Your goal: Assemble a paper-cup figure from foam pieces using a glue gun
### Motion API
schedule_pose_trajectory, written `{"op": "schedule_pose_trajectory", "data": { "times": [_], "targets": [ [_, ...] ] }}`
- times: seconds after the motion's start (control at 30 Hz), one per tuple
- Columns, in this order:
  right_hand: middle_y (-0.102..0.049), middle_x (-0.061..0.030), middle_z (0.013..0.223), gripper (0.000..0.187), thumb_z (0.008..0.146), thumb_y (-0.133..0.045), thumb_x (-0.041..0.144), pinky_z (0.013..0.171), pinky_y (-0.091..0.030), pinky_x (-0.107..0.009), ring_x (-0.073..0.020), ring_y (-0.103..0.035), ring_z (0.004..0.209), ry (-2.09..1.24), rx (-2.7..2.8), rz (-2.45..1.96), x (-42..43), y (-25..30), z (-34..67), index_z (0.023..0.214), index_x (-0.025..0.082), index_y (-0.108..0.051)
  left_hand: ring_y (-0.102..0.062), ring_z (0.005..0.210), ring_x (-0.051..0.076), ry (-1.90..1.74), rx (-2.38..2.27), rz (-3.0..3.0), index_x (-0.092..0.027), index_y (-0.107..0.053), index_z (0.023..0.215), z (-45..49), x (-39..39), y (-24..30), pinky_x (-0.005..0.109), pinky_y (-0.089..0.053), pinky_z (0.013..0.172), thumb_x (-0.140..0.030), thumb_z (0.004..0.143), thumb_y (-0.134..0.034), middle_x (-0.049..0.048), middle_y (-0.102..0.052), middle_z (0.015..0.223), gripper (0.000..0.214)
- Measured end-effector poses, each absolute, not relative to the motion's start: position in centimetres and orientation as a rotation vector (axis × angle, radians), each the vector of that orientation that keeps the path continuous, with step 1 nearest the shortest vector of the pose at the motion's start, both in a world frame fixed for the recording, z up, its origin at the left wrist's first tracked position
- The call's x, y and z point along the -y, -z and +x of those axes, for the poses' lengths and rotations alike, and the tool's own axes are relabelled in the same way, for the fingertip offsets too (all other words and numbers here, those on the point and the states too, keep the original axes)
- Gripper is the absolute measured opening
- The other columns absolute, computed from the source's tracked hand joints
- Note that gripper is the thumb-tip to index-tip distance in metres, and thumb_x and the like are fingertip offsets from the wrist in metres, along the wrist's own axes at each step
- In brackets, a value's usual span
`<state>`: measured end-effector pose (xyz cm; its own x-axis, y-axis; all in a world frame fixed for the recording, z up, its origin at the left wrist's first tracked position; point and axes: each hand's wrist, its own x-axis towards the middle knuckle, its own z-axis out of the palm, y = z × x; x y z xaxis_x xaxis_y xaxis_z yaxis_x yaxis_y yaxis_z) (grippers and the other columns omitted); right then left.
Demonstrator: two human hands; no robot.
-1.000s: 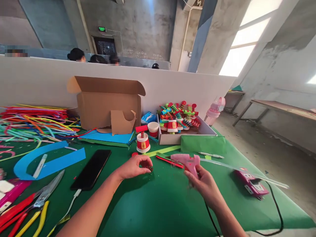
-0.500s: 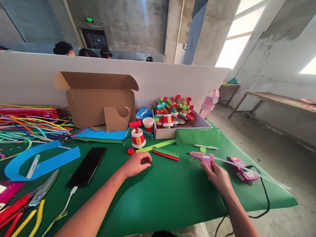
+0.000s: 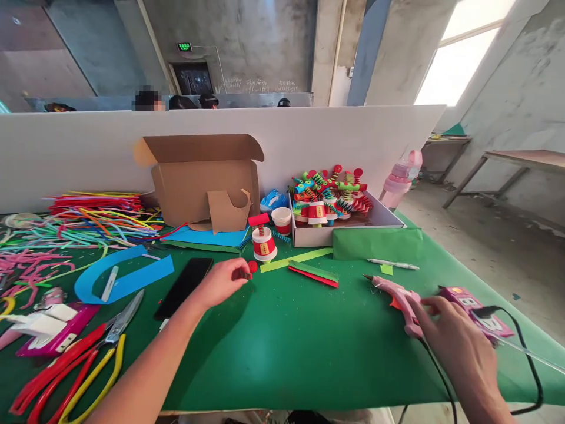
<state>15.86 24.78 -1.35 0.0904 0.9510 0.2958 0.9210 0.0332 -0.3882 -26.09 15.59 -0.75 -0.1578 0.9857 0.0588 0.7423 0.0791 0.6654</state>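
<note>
My left hand (image 3: pixel 225 281) is closed in a pinch on a small dark coiled piece (image 3: pixel 241 273), mostly hidden by the fingers. Just beyond the fingertips lies a red disc (image 3: pixel 252 267). Behind it stands an upturned red-and-white paper cup figure (image 3: pixel 264 244) with a red roll on top and coiled blue-green arms. A pink hot glue gun (image 3: pixel 399 297) lies on the green tabletop at the right. My right hand (image 3: pixel 459 344) is at its rear end, fingers loosely apart and no longer wrapped round the handle.
A white box (image 3: pixel 313 237) of finished cup figures, a paper cup (image 3: pixel 281 221) and a cardboard box (image 3: pixel 203 182) stand at the back. Green and red strips (image 3: pixel 313 275) lie mid-table. Leftward are a phone (image 3: pixel 183 288), scissors (image 3: pixel 126 321), pliers and pipe cleaners (image 3: pixel 101 218).
My right hand has lowered the glue gun to the table and loosened its grip. My left hand has moved left and nearer the red disc. The view has turned left.
</note>
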Motion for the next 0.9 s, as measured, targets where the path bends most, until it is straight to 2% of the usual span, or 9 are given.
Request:
{"op": "schedule_pose_trajectory", "data": {
  "times": [0.13, 0.33, 0.4, 0.47, 0.57, 0.67, 0.73, 0.8, 0.9],
  "targets": [
    [-0.069, -0.0085, 0.085, 0.055, 0.084, -0.037, 0.072, 0.057, -0.044, -0.032, -0.0205, -0.059, 0.061, -0.279, 1.960, -1.440, -22.5, 0.3, 11.6, 0.080, 0.025, -0.065, -0.057, 0.064, 0.017, -0.814, -2.270, 1.554, -0.022, -0.061, 0.073, -29.5, -15.6, 1.8, 0.027, -0.043, 0.064, -0.032, 0.068, -0.061, -0.0005, -0.068, 0.070, 0.010],
    [-0.066, -0.0038, 0.074, 0.038, 0.093, -0.042, 0.054, 0.054, -0.043, -0.028, -0.0155, -0.056, 0.052, -0.592, 2.177, -1.146, -19.8, 3.0, 7.1, 0.082, 0.024, -0.062, -0.062, 0.073, 0.021, -0.991, -2.361, 1.416, -0.022, -0.065, 0.087, -30.6, -14.2, 0.6, 0.029, -0.046, 0.068, -0.050, 0.068, -0.062, 0.0051, -0.072, 0.086, 0.034],
    [-0.067, -0.0037, 0.074, 0.036, 0.096, -0.039, 0.049, 0.056, -0.043, -0.027, -0.0165, -0.060, 0.057, -0.615, 2.188, -1.102, -19.4, 4.3, 7.3, 0.082, 0.024, -0.061, -0.060, 0.068, 0.020, -1.006, -2.497, 1.399, -0.022, -0.063, 0.078, -30.6, -13.0, -1.3, 0.028, -0.043, 0.064, -0.053, 0.077, -0.054, 0.0027, -0.070, 0.075, 0.032],
    [-0.065, -0.0033, 0.070, 0.037, 0.098, -0.034, 0.046, 0.057, -0.043, -0.026, -0.0169, -0.061, 0.059, -0.632, 2.179, -1.076, -19.2, 5.2, 7.6, 0.079, 0.024, -0.057, -0.055, 0.057, 0.018, -0.993, -2.640, 1.359, -0.023, -0.056, 0.064, -30.1, -11.9, -3.1, 0.027, -0.038, 0.057, -0.055, 0.084, -0.043, -0.0005, -0.058, 0.053, 0.040],
    [-0.057, -0.0006, 0.058, 0.040, 0.098, -0.032, 0.045, 0.053, -0.038, -0.025, -0.0149, -0.053, 0.050, -0.648, 2.200, -1.076, -19.2, 5.7, 7.9, 0.068, 0.024, -0.048, -0.052, 0.054, 0.017, -0.974, -2.511, 1.511, -0.023, -0.046, 0.060, -27.0, -11.5, -4.0, 0.026, -0.038, 0.055, -0.052, 0.090, -0.035, -0.0017, -0.050, 0.050, 0.043],
    [-0.053, 0.0006, 0.056, 0.038, 0.098, -0.034, 0.040, 0.052, -0.035, -0.024, -0.0133, -0.048, 0.049, -0.702, 2.208, -1.088, -18.9, 5.2, 7.9, 0.064, 0.024, -0.043, -0.059, 0.066, 0.018, -0.779, -2.092, 1.761, -0.023, -0.057, 0.083, -21.4, -12.5, -2.6, 0.027, -0.046, 0.061, -0.043, 0.093, -0.036, -0.0001, -0.063, 0.070, 0.030],
    [-0.056, 0.0006, 0.058, 0.034, 0.097, -0.036, 0.034, 0.053, -0.035, -0.024, -0.0128, -0.049, 0.051, -0.757, 2.196, -1.095, -18.7, 4.9, 7.9, 0.066, 0.023, -0.045, -0.064, 0.090, 0.021, -0.763, -1.815, 1.927, -0.025, -0.060, 0.105, -17.2, -13.4, -1.1, 0.032, -0.051, 0.080, -0.040, 0.094, -0.042, 0.0046, -0.069, 0.100, 0.026],
    [-0.059, 0.0002, 0.061, 0.029, 0.094, -0.041, 0.029, 0.054, -0.037, -0.023, -0.0127, -0.052, 0.054, -0.838, 2.259, -1.033, -18.3, 5.0, 8.0, 0.068, 0.021, -0.051, -0.057, 0.115, 0.026, -0.821, -1.592, 2.139, -0.026, -0.055, 0.125, -13.2, -14.1, 0.3, 0.040, -0.046, 0.098, -0.042, 0.094, -0.047, 0.0090, -0.064, 0.125, 0.035],
    [-0.069, -0.0040, 0.080, 0.012, 0.084, -0.052, 0.025, 0.063, -0.044, -0.025, -0.0178, -0.061, 0.072, -0.845, 2.418, -0.841, -17.7, 6.3, 8.4, 0.086, 0.020, -0.063, -0.052, 0.123, 0.028, -0.826, -1.204, 2.469, -0.023, -0.046, 0.138, -8.5, -15.1, 1.9, 0.045, -0.042, 0.105, -0.047, 0.094, -0.049, 0.0137, -0.058, 0.134, 0.050]
  ]
}}
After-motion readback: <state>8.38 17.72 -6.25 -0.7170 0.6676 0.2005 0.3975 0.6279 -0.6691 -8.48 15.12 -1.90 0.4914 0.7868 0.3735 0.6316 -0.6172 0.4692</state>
